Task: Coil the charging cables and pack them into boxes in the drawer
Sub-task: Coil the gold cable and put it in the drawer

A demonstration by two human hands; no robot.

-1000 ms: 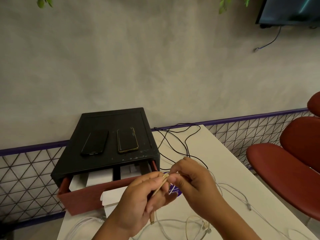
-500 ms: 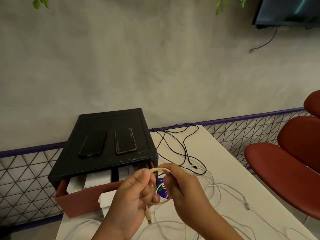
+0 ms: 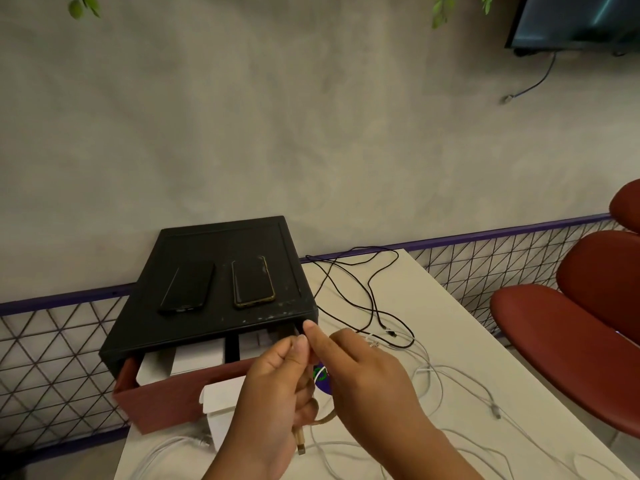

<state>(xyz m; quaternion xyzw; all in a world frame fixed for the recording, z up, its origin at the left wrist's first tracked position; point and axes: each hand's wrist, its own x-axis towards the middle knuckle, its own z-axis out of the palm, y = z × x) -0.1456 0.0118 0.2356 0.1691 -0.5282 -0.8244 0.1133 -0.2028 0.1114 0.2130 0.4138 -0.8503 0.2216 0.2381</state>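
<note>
White surface point(image 3: 433, 306) below; my left hand point(image 3: 273, 393) and right hand point(image 3: 363, 372) fingers pinch the thin beige charging cable point(image 3: 322, 420), which loops downward beneath both, its plug under the left.

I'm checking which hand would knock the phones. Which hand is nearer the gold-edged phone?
Right hand: its raised fingertip sits just below the gold-edged phone. The left hand is lower and nearer the person.
</note>
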